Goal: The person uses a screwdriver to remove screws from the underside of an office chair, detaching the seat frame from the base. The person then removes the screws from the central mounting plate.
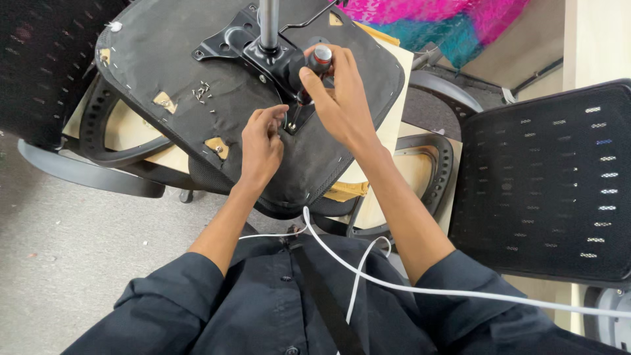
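I see an upturned office chair seat, black fabric underside up, lying ahead of me across another chair frame. Its black metal mounting plate sits at the top middle, the grey gas-lift column rising from it. My right hand is closed round a screwdriver, tip down at the plate's near corner. My left hand, just beside it, pinches something too small to tell. Loose screws lie left of both hands.
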